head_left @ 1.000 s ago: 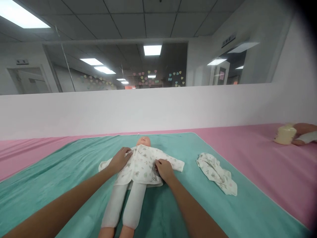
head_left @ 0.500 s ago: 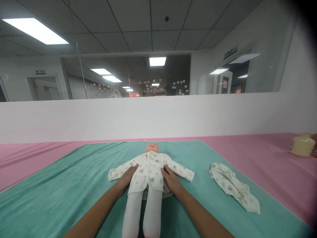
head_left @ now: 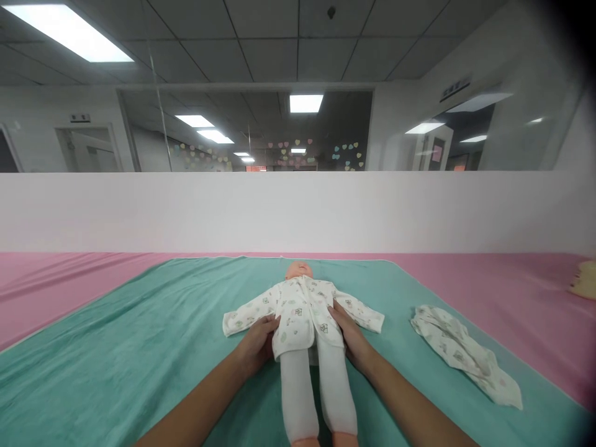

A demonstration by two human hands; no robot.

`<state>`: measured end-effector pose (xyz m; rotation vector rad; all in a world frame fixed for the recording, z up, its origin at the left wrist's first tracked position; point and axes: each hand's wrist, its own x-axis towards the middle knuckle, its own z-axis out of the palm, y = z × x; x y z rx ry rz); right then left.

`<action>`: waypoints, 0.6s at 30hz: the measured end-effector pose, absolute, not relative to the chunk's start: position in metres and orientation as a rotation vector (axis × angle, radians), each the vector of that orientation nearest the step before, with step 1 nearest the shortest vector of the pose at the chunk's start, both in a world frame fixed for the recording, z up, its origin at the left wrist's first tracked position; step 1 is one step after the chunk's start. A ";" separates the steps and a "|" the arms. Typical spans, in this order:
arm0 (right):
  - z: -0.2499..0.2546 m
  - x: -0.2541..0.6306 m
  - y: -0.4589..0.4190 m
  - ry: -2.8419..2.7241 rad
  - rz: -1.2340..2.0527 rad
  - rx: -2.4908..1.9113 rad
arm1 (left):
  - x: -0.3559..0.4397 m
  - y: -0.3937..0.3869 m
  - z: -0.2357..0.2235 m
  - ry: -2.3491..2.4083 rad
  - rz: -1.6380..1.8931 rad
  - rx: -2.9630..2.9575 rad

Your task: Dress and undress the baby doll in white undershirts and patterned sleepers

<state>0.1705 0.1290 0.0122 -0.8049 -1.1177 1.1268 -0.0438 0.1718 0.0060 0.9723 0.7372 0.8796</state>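
A baby doll (head_left: pixel 305 323) lies on its back on a teal blanket (head_left: pixel 139 347), head away from me. It wears a white printed top and white leggings. My left hand (head_left: pixel 259 341) lies flat against the doll's left side at the hem of the top, fingers stretched out. On the other side, my right hand (head_left: pixel 350 335) rests flat along the top's edge, fingers also extended. Neither hand grips anything.
A crumpled white printed garment (head_left: pixel 465 355) lies on the blanket to the right. The blanket covers a pink sheet (head_left: pixel 493 292). A pale yellow object (head_left: pixel 585 280) shows at the far right edge. A low white wall (head_left: pixel 298 211) runs behind.
Both hands slid from the doll's chest down to its sides by the hips. The head camera shifted, so the doll sits more to the right and the yellow object is nearly out of view.
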 end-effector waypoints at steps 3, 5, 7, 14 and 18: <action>0.005 0.172 0.134 -1.124 1.039 -0.938 | -0.046 0.174 0.007 0.780 0.947 0.926; -0.001 0.174 0.137 -1.110 0.921 -1.093 | -0.048 0.174 0.009 0.771 0.984 0.907; -0.006 0.176 0.140 -1.090 0.787 -1.239 | -0.051 0.175 0.011 0.749 1.020 0.896; 0.001 0.165 0.126 -1.232 0.335 -1.267 | -0.062 0.180 0.019 0.774 1.133 0.851; 0.014 0.147 0.107 -1.468 0.281 -1.216 | -0.065 0.180 0.019 0.799 1.153 0.862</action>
